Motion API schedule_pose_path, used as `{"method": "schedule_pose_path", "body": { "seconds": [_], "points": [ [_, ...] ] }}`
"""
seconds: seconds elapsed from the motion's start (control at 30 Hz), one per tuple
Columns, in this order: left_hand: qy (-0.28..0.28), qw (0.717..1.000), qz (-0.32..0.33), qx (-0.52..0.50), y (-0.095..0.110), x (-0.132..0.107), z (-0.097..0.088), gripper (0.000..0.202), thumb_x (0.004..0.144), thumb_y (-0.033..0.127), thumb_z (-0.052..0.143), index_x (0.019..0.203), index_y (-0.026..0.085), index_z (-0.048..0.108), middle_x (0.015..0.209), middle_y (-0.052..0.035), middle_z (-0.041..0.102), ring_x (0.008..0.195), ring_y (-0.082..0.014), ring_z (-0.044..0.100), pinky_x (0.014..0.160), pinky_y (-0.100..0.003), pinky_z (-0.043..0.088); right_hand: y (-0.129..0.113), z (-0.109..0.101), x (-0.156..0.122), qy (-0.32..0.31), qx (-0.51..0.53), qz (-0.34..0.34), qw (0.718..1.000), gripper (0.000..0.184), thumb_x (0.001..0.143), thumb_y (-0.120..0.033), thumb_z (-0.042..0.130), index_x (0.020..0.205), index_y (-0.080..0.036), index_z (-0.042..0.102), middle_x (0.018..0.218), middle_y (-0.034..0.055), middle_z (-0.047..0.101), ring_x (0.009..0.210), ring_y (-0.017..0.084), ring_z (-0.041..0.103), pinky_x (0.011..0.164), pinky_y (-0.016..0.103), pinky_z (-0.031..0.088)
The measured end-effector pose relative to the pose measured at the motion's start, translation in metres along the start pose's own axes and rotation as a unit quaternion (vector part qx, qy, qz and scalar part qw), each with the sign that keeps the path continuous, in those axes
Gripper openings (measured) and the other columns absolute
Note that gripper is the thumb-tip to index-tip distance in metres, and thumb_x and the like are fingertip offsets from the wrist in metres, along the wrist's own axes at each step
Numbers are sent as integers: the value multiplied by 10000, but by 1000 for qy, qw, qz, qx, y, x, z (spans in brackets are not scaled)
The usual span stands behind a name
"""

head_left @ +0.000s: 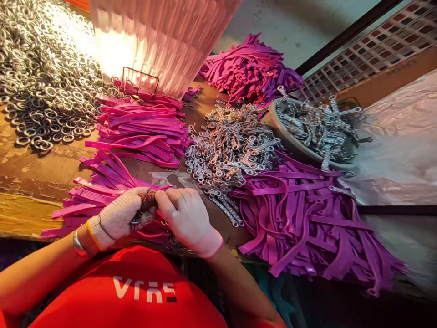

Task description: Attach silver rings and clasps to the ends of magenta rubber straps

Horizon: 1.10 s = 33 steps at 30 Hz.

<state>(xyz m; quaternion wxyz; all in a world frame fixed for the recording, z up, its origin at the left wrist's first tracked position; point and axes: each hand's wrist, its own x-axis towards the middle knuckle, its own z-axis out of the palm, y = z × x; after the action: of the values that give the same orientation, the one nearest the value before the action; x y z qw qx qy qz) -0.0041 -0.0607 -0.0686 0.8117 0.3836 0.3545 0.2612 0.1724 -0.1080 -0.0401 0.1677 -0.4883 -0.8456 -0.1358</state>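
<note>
Both my hands wear white knit gloves and meet at the near edge of the table. My left hand is closed around a magenta strap and a small metal ring at its end. My right hand pinches the same spot from the right, fingers curled. Finished straps with rings lie under my hands in a fan. A pile of silver metal clasps lies just beyond my right hand.
A big heap of silver rings fills the far left. Stacked magenta straps lie mid-table, loose purple straps at right, more at the back. A bowl of metal clasps sits at right. A pink ribbed lampshade stands behind.
</note>
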Motion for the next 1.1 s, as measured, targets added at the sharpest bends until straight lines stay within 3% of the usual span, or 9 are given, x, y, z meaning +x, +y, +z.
{"method": "schedule_pose_path", "body": {
  "seconds": [0.17,0.3,0.4,0.63,0.73,0.83,0.93,1.0,1.1],
  "points": [
    [-18,993,27,111,18,-11,12,288,881,436,690,952,160,644,646,25,561,516,-87,419,468,-208,324,-10,-1,-11,49,152,152,975,232,1003,-185,494,1213,-208,589,980,62,693,864,201,624,743,330,478],
    [-16,961,128,245,20,-14,13,207,889,357,674,925,153,671,864,-41,692,755,-149,585,686,-255,473,-23,3,-16,58,293,230,926,307,1031,-175,413,1294,-237,558,1086,62,685,984,190,650,846,326,521],
    [3,925,170,340,19,-12,7,110,871,264,623,857,161,658,842,-31,695,761,-154,584,719,-266,461,-26,5,-15,56,308,239,919,321,1029,-188,396,1297,-203,571,1113,87,678,1015,197,639,870,336,519],
    [4,981,5,192,24,3,6,185,796,355,594,746,178,572,600,30,518,494,-94,397,469,-221,331,-22,-2,-4,-32,162,246,955,228,954,-241,476,848,-195,672,732,55,664,697,195,605,685,306,435],
    [2,989,-2,148,26,10,16,227,735,394,640,770,179,578,581,29,504,462,-93,388,437,-223,320,-15,-10,-4,-88,304,328,890,210,975,-283,475,956,-213,672,775,10,701,698,162,621,654,258,434],
    [-25,979,-14,202,32,20,27,196,793,371,587,755,181,566,548,31,474,438,-94,365,415,-223,276,-1,-16,-8,-170,405,373,817,242,990,-365,492,858,-229,644,711,-39,665,640,137,582,581,229,397],
    [-70,929,73,355,42,46,32,169,846,249,493,753,161,602,655,-23,579,566,-132,495,535,-242,398,9,-14,-17,-143,375,407,821,293,1002,-423,497,859,-224,659,703,-21,666,643,146,579,597,239,403],
    [-74,864,135,479,48,72,33,155,829,169,501,822,138,653,816,-73,656,734,-181,591,695,-282,469,12,-6,-25,-43,343,445,826,305,1022,-423,463,1023,-217,688,815,19,722,728,168,631,672,258,458],
    [-43,769,139,623,50,112,34,254,812,120,572,1040,129,684,1087,-135,656,900,-244,637,815,-344,473,12,9,-37,101,339,474,807,358,1037,-410,440,1235,-198,649,1105,90,744,968,193,678,845,298,517]
  ]
}}
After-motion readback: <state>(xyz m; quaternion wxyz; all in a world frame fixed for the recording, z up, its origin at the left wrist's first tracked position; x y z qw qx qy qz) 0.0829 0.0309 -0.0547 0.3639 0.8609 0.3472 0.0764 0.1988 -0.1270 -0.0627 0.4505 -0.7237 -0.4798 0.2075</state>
